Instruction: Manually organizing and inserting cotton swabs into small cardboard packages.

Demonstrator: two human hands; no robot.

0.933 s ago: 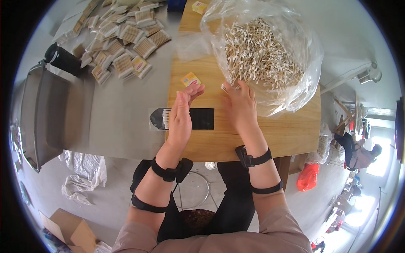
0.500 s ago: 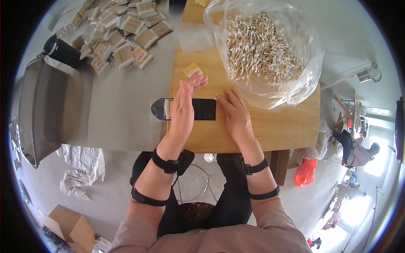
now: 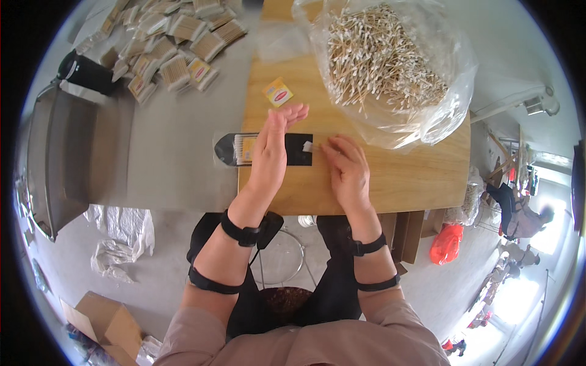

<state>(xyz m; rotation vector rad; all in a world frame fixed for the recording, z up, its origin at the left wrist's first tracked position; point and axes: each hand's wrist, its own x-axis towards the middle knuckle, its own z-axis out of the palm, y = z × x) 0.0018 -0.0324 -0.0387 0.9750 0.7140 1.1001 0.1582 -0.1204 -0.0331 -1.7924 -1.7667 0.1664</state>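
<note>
A flat black board (image 3: 298,157) with a rounded left end lies across the edge of the wooden table. Toward that end is a row of cotton swabs (image 3: 238,148) with a yellow card (image 3: 248,144) on them, partly behind my left hand. My left hand (image 3: 271,143) stands on edge across the board, its fingers stretched out, holding nothing. Right of the board, my right hand (image 3: 350,168) has bent fingers pinched together. Small white cotton tips (image 3: 307,146) stick out from its fingertips over the board's right end; the sticks hardly show against the wood.
A yellow-and-white card (image 3: 278,92) lies beyond my left hand. A large clear bag of loose cotton swabs (image 3: 384,61) fills the far right. Packed swabs (image 3: 177,72) are heaped far left, near a black cylinder (image 3: 87,72) and a grey bin (image 3: 58,158).
My right hand has drawn back slightly to the right, and white tips now show over the board. More of the yellow card on the swab row is uncovered. The view has shifted slightly.
</note>
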